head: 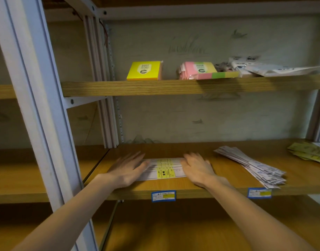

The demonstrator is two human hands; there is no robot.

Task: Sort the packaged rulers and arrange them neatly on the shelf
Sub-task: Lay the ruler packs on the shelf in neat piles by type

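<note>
A row of packaged rulers (163, 168), white with yellow labels, lies side by side on the wooden shelf (219, 191). My left hand (128, 169) lies flat over the row's left end with straight fingers. At the right end, my right hand (198, 168) presses down the same way. A second, fanned pile of packaged rulers (253, 166) lies loose to the right, apart from both hands.
Yellowish packets (309, 151) sit at the shelf's far right. Two blue price tags (163, 196) are stuck to the front edge. The upper shelf holds a yellow sticky-note pack (143, 70), a pink-green pack (199, 70) and white packets (264, 67). A white upright (38, 105) stands on the left.
</note>
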